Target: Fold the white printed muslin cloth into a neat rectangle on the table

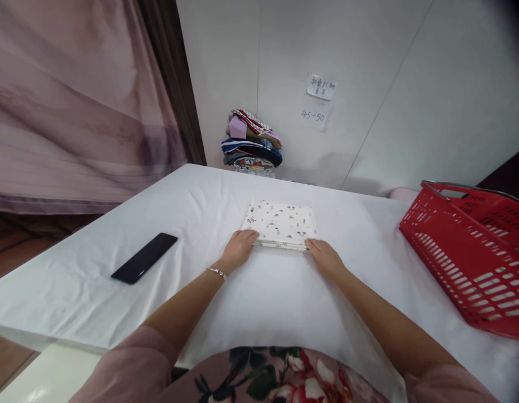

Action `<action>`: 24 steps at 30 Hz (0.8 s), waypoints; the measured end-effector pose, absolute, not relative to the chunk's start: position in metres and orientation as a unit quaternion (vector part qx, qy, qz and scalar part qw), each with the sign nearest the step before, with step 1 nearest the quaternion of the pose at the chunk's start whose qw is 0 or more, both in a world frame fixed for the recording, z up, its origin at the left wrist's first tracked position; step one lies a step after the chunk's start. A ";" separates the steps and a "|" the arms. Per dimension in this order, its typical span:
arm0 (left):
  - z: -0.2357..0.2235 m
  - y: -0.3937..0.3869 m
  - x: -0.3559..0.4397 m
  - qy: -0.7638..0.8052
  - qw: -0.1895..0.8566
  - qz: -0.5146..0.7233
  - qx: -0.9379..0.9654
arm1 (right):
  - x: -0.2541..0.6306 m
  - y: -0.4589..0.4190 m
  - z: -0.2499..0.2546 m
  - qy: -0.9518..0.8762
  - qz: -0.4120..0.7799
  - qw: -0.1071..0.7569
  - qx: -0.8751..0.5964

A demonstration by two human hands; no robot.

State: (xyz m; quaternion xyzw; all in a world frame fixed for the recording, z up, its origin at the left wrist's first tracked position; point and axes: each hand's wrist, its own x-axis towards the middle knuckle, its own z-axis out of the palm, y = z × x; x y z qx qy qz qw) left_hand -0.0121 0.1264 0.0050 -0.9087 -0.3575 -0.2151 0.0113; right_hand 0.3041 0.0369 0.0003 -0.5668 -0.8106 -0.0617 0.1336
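Note:
A white cloth with a small scattered print lies folded into a flat rectangle of several layers on the white-covered table. My left hand holds its near left corner, the fingers over the top edge. At the near right corner, my right hand grips the cloth in the same way. Both thumbs are mostly hidden, and the underside of the cloth does not show.
A black phone lies on the table to the left. On the right stands a red perforated basket with a metal handle. Beyond the far edge, a stack of folded clothes sits against the wall. A pink curtain hangs at left.

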 end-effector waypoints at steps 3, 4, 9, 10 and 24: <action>0.003 0.135 -0.016 -0.357 0.036 -0.201 -0.912 | 0.308 0.041 -0.003 -0.815 -0.064 0.125 -0.562; 0.003 0.138 -0.016 -0.352 0.045 -0.198 -0.914 | 0.309 0.042 -0.005 -0.813 -0.063 0.128 -0.564; 0.006 0.141 -0.012 -0.349 0.085 -0.178 -0.916 | 0.315 0.050 -0.002 -0.806 -0.037 0.139 -0.574; 0.007 0.139 -0.011 -0.353 0.087 -0.175 -0.915 | 0.316 0.051 0.002 -0.806 -0.032 0.139 -0.574; 0.008 0.117 0.009 -0.448 0.061 -0.238 -0.859 | 0.313 0.065 0.084 -0.840 -0.090 0.178 -0.504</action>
